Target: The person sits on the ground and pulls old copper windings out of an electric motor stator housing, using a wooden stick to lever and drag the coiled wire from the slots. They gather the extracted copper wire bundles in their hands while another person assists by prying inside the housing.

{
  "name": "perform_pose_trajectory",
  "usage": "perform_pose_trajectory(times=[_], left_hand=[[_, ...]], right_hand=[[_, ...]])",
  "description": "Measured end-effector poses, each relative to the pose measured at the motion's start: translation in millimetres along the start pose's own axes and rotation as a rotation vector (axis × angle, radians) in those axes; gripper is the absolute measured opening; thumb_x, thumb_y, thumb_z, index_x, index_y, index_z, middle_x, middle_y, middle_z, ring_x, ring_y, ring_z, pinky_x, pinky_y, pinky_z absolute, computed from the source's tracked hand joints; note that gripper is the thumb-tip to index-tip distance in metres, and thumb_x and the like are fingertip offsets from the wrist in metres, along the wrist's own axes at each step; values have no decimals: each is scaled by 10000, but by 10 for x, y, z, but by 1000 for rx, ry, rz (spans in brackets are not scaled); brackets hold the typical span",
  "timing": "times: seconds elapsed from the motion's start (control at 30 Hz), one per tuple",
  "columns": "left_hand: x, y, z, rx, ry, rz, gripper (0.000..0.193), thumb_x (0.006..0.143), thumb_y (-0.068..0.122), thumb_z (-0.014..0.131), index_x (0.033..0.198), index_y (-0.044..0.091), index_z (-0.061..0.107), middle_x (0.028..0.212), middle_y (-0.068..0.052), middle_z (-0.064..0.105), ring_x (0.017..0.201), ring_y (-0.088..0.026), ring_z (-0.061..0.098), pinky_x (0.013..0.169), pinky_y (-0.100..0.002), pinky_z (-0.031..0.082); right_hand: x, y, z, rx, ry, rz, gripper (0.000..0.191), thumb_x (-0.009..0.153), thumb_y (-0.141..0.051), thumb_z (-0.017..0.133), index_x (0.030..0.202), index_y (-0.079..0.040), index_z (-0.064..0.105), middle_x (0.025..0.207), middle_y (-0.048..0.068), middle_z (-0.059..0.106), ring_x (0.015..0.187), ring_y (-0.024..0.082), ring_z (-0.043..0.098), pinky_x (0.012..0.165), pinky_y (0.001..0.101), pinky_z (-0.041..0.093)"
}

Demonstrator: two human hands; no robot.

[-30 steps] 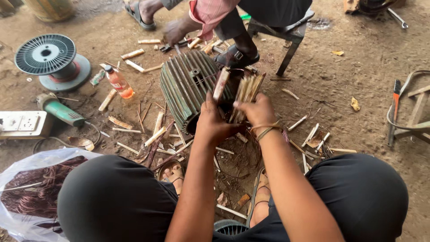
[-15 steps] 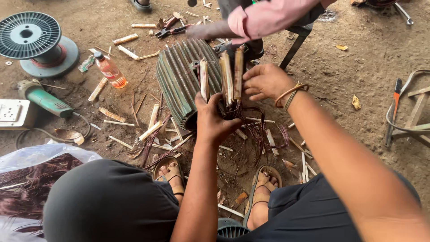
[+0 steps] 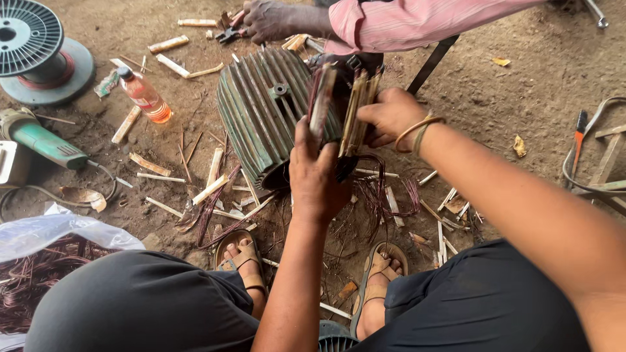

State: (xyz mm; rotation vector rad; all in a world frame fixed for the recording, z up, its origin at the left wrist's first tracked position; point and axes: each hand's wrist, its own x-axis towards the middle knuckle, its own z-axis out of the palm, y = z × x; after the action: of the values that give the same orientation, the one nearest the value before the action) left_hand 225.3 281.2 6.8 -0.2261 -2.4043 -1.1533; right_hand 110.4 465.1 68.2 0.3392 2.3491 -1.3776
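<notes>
Dirt floor, frame centre: finned motor housing lying on its side; left hand fingers pinching one upright strip, right hand fingers gripping strip bundle just beside.

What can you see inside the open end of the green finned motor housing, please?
Strips stick out of the motor housing, gripped by the left hand and right hand. The hands cover the bore.

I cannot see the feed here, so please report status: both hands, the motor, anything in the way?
Left hand grips a flat strip at the finned motor housing. Right hand holds a strip bundle. Another person's hand behind it.
</notes>
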Motion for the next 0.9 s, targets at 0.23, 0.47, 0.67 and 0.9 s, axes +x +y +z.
perform_pose_trajectory(times=[0.23,0.47,0.67,0.9], left_hand=[[23,29,-24,-185,56,46,603,561,167,894,1110,82,661,1532,-263,370,1335,-481,525,1093,-491,489],[96,53,38,-434,-22,-63,460,507,175,866,892,25,664,1480,-275,405,1335,-419,517,1111,-442,495],[98,183,62,-625,-235,-186,386,504,206,835,756,10,619,1313,-192,492,1136,-315,582,926,-363,552],[54,49,125,-685,-210,-199,403,526,159,830,793,40,551,1213,-115,501,1057,-214,566,897,-296,523]], right_hand=[[-165,17,-143,73,-59,-87,281,848,-70,641,1116,13,656,985,115,750,814,233,752,686,400,654],[-40,182,-381,141,-116,-246,214,890,-40,662,1075,68,664,986,138,721,849,225,700,790,368,602],[-101,31,-819,388,316,-131,112,912,-114,614,931,-6,639,953,112,675,822,216,718,738,356,638],[-418,-127,-978,-605,141,353,372,1067,-280,481,1086,3,721,870,192,754,655,234,667,578,348,539]])
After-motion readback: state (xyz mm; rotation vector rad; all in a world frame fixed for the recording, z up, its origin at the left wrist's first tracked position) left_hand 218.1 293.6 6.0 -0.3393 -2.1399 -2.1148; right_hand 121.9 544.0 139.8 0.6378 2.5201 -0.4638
